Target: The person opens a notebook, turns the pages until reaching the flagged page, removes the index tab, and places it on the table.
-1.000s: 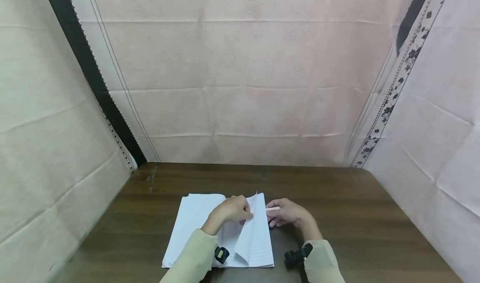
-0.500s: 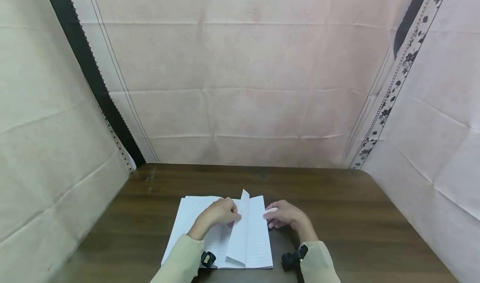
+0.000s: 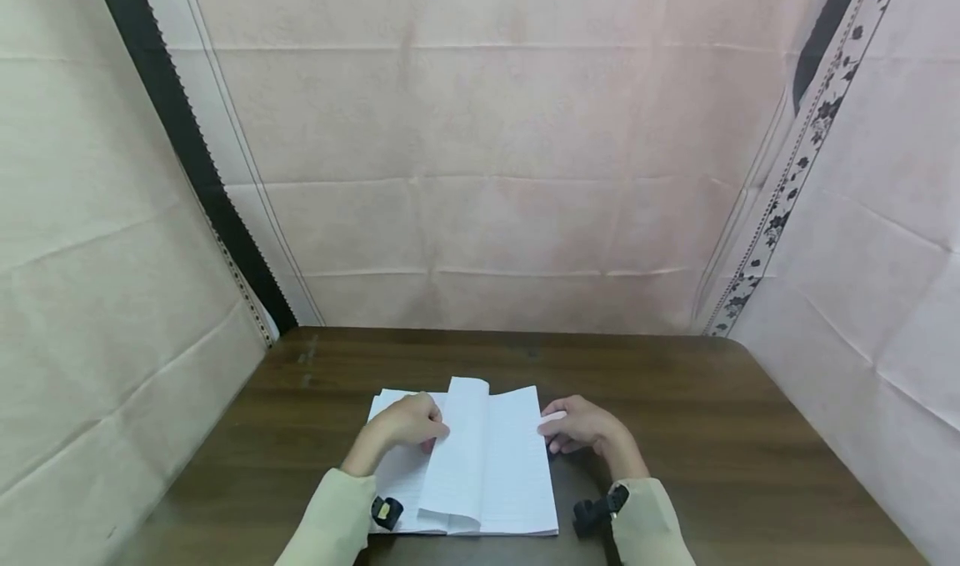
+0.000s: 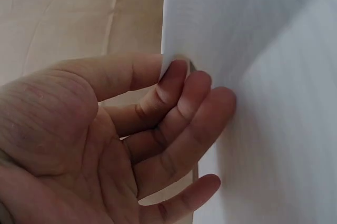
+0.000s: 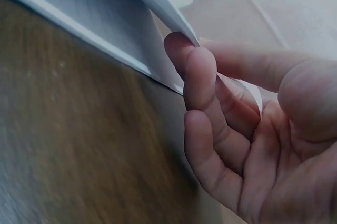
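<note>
Head view — notebook lying open on worktop; left hand pinching a limp, tear-prone page; right hand pinching the right page's edge — margins likely safest.

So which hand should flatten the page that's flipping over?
Probably the left hand. Its fingers already touch the lifted page, while the right hand sits at the notebook's far edge.
</note>
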Motion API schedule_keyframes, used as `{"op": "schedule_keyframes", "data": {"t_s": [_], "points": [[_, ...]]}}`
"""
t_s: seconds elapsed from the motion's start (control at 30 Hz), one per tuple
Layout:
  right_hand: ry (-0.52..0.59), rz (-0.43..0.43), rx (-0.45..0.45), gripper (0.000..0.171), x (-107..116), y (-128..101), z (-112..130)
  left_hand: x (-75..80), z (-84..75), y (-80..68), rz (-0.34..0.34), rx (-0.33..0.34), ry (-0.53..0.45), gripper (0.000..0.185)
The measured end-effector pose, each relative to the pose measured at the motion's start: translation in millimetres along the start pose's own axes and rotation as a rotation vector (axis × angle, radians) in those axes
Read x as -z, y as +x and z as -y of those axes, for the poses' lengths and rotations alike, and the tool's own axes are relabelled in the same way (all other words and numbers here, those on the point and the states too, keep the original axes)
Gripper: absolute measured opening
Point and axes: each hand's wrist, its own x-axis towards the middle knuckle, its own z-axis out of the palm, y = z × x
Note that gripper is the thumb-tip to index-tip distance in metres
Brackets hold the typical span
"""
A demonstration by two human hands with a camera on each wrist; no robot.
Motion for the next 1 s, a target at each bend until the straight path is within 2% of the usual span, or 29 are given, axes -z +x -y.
{"op": "schedule_keyframes", "data": {"t_s": [0.23, 0.47, 0.67, 1.0], "points": [[-0.003, -0.016, -0.005, 0.033, 4.3, 0.4, 1.8, 18.7, 13.1, -8.2, 0.051, 0.079, -0.006, 0.021], [-0.007, -0.019, 0.002, 0.036, 6.3, -0.3, 1.0, 32.2, 25.4, -20.6, 0.051, 0.132, -0.019, 0.018], [-0.004, -0.021, 0.0, 0.037, 8.2, -2.0, -0.8, 36.8, 35.7, -27.4, 0.066, 0.159, -0.024, 0.017], [0.036, -0.029, -0.022, 0.033, 10.5, -1.7, -2.6, 40.6, 49.7, -29.2, 0.106, 0.17, -0.043, 0.017]]}}
